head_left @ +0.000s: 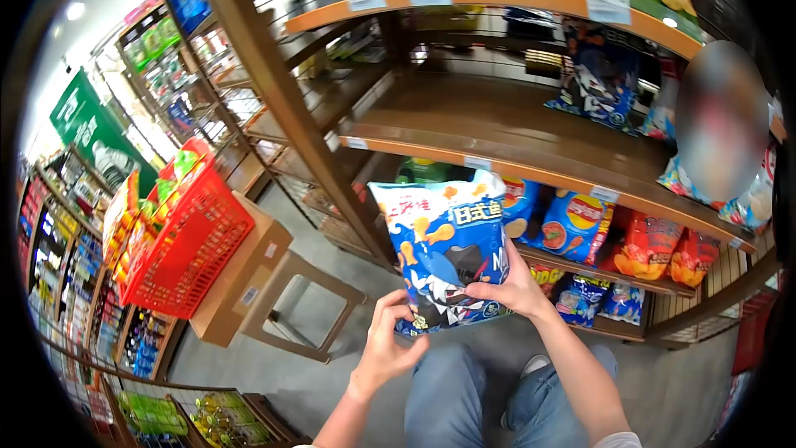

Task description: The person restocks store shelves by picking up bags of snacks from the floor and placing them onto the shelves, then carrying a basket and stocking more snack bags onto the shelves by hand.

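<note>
A blue, white and black snack bag [452, 241] with printed Chinese characters and pictures of golden snack pieces is held up in front of me, tilted slightly. My right hand [512, 284] grips its lower right side, thumb across the front and the other fingers mostly hidden behind. At the bag's lower left corner, my left hand [390, 340] has its fingers curled against the edge, with the thumb beneath. Beyond the bag stands a brown shelf rack [448, 116], its middle board carrying a dark snack bag [601, 75] toward the right.
To the left, a red shopping basket [195, 241] full of packets rests on a cardboard box [249, 282] over a stool [311, 303]. Lower shelves hold blue chip bags [572, 224] and red bags [651, 245]. A wire-sided rack [191, 411] stands at lower left.
</note>
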`<state>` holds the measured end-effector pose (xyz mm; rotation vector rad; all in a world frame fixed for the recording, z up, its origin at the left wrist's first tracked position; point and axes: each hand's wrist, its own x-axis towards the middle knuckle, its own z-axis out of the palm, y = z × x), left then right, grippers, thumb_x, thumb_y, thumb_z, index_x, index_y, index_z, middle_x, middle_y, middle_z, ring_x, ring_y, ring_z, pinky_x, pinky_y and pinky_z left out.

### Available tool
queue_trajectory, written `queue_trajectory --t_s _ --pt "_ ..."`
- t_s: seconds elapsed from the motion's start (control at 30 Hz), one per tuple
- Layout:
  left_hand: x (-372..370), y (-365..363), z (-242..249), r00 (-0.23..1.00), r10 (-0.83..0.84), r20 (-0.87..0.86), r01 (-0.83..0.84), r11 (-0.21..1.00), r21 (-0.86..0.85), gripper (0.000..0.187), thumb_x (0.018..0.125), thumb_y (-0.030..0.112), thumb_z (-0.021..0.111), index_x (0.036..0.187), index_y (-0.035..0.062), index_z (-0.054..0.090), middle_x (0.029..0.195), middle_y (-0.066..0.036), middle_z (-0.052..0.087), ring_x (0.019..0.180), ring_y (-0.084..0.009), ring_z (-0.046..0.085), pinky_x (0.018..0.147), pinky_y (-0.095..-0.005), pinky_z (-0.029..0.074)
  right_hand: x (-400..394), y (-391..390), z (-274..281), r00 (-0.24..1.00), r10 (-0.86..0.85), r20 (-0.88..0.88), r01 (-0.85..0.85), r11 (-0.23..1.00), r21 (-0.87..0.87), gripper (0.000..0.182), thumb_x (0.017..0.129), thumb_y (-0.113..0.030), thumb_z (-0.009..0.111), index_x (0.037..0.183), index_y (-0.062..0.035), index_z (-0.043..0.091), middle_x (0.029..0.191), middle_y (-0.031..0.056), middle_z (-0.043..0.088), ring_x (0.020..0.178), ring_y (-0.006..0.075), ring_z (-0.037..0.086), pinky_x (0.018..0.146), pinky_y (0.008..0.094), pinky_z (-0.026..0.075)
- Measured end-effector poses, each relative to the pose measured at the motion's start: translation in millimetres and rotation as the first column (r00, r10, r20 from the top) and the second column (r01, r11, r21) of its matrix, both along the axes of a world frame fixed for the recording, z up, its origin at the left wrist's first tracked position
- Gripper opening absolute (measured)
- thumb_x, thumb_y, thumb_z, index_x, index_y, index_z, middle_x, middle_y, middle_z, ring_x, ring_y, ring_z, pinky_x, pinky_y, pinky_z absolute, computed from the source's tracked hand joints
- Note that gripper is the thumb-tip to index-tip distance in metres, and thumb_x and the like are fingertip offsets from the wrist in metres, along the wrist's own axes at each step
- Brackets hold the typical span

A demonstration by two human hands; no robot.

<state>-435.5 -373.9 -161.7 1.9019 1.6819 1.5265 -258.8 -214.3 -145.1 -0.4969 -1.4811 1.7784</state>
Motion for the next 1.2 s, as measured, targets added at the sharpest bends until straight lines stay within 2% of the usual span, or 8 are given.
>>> queue_trajectory --t_s 0.1,0.17,0.23,0.33,0.5,0.67,1.1,1.2 --pt "11 1 -13 0.991 -0.057 0.118 0.067 0.994 -0.081 0.046 0.068 0.008 0.081 0.100 0.0009 0.048 0.119 -0.020 0.050 0.106 -0.0260 0.056 0.088 -0.0333 0.049 22 3 1 0.998 -0.013 0.064 0.011 0.999 0.038 0.101 0.063 -0.016 0.089 0.141 0.0020 0.028 0.131 0.0119 0.049 0.117 0.0190 0.051 0.101 0.0336 0.042" --pt "18 5 -18 0.884 -0.135 0.447 0.163 0.986 -0.026 0.057 0.072 0.013 0.081 0.111 0.0006 0.042 0.123 -0.019 0.048 0.110 -0.0230 0.054 0.089 -0.0334 0.048 29 3 1 0.999 -0.028 0.033 0.026 0.999 0.039 0.101 0.062 -0.016 0.090 0.141 0.0017 0.029 0.131 0.0113 0.049 0.118 0.0180 0.050 0.101 0.0331 0.041" --pt "21 13 -12 0.790 -0.120 0.601 0.229 0.967 -0.109 0.087 0.077 0.039 0.079 0.133 -0.0018 0.027 0.132 -0.018 0.041 0.117 -0.0213 0.049 0.096 -0.0345 0.044 31 0 -1 0.999 0.010 -0.035 -0.009 0.999 0.051 0.103 0.061 -0.017 0.091 0.141 0.0016 0.028 0.132 0.0107 0.049 0.120 0.0176 0.049 0.102 0.0323 0.040" --pt "31 26 -1 0.792 -0.144 0.594 0.251 0.962 -0.102 0.105 0.075 0.051 0.077 0.142 -0.0043 0.019 0.131 -0.015 0.046 0.121 -0.0222 0.046 0.102 -0.0357 0.037 36 -4 -5 1.000 -0.007 -0.027 0.010 0.992 0.124 0.110 0.058 -0.019 0.092 0.144 0.0031 0.026 0.134 0.0116 0.048 0.121 0.0180 0.049 0.103 0.0326 0.039" --pt "41 24 -21 0.738 -0.166 0.654 0.348 0.924 -0.158 0.087 0.079 0.041 0.077 0.137 -0.0037 0.030 0.131 -0.013 0.050 0.119 -0.0192 0.048 0.100 -0.0335 0.039 54 -5 -7 0.998 -0.049 -0.026 0.053 0.984 0.172 0.111 0.057 -0.020 0.093 0.143 0.0039 0.027 0.133 0.0125 0.049 0.119 0.0187 0.050 0.102 0.0333 0.040" --pt "60 20 -32 0.707 -0.117 0.698 0.274 0.955 -0.117 0.063 0.086 0.030 0.072 0.128 -0.0039 0.040 0.117 -0.011 0.059 0.103 -0.0163 0.058 0.088 -0.0290 0.047 61 -3 -4 0.998 -0.061 0.011 0.057 0.975 0.215 0.110 0.056 -0.023 0.094 0.141 0.0029 0.031 0.130 0.0133 0.052 0.117 0.0188 0.052 0.101 0.0336 0.041" --pt "55 19 -37 0.719 -0.097 0.688 0.255 0.958 -0.131 0.053 0.085 0.019 0.071 0.124 -0.0055 0.045 0.116 -0.012 0.060 0.103 -0.0167 0.058 0.089 -0.0298 0.047 70 -15 13 0.975 -0.068 0.210 0.007 0.960 0.278 0.113 0.054 -0.022 0.095 0.143 0.0032 0.030 0.134 0.0136 0.049 0.121 0.0191 0.049 0.103 0.0329 0.038" --pt "58 25 -16 0.782 -0.081 0.618 0.176 0.980 -0.094 0.037 0.080 0.011 0.074 0.109 -0.0050 0.058 0.105 -0.011 0.066 0.095 -0.0150 0.062 0.084 -0.0291 0.049 75 -18 22 0.956 -0.157 0.248 0.049 0.918 0.394 0.112 0.052 -0.025 0.095 0.140 0.0027 0.032 0.130 0.0141 0.052 0.119 0.0209 0.051 0.102 0.0342 0.039"
